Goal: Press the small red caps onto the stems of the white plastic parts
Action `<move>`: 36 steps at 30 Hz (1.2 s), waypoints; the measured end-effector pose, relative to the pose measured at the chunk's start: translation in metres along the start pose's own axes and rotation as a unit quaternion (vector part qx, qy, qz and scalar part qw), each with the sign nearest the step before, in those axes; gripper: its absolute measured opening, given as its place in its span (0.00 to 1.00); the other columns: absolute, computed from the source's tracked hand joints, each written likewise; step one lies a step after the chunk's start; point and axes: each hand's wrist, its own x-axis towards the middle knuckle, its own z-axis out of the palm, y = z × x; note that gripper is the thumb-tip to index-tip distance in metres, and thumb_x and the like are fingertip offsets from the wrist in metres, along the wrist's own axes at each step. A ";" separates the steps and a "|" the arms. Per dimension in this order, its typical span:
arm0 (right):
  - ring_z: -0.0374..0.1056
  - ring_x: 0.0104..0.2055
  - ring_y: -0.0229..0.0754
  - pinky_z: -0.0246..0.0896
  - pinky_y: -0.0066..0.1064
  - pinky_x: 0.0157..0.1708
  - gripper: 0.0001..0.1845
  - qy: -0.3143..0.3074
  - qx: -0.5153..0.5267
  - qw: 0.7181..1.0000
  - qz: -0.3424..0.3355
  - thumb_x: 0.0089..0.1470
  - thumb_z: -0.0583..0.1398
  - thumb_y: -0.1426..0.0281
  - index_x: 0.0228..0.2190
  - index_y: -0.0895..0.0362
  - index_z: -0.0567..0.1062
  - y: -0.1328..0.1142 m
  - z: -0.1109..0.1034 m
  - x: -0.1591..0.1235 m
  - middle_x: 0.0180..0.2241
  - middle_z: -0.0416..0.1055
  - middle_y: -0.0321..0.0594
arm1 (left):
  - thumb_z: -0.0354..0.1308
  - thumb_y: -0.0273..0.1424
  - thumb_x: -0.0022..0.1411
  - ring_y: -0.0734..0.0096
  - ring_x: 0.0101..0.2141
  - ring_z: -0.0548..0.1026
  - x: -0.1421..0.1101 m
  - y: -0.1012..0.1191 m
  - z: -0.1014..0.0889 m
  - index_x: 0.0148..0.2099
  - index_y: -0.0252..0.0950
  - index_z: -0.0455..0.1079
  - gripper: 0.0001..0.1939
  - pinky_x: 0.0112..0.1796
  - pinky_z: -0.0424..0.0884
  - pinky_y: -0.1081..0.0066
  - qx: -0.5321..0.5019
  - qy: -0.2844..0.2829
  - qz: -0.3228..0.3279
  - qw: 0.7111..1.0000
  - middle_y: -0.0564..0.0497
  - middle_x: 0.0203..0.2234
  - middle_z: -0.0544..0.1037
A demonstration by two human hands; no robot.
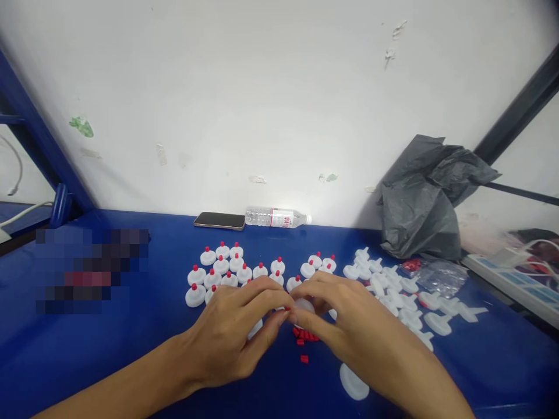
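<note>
My left hand (244,326) is closed in a pinch, a bit of a small red cap (287,308) showing at its fingertips. Opposite it, my right hand (340,308) has its fingers closed around a white nozzle lid (304,305). The fingertips of both hands meet at the lid's tip, and they hide part of it. Below them lies a small heap of loose red caps (308,336). Beyond my hands stand several white lids with red tips (212,278). One white lid (354,382) lies partly under my right forearm.
Uncapped white nozzle lids (395,285) are piled on the right. Behind them are a grey plastic bag (423,198), a clear bag (441,278) and a power strip (515,291). A phone (219,220) and a plastic bottle (276,217) lie along the wall. A blurred patch covers the left side.
</note>
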 end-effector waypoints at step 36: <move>0.79 0.41 0.45 0.73 0.37 0.44 0.17 0.090 0.149 0.984 0.047 0.55 0.68 0.65 0.48 0.44 0.80 0.001 -0.006 0.000 0.40 0.82 0.32 | 0.60 0.27 0.68 0.78 0.23 0.80 0.007 0.001 0.000 0.48 0.44 0.78 0.10 0.22 0.72 0.83 -0.178 0.073 -0.226 0.955 0.58 0.26 0.82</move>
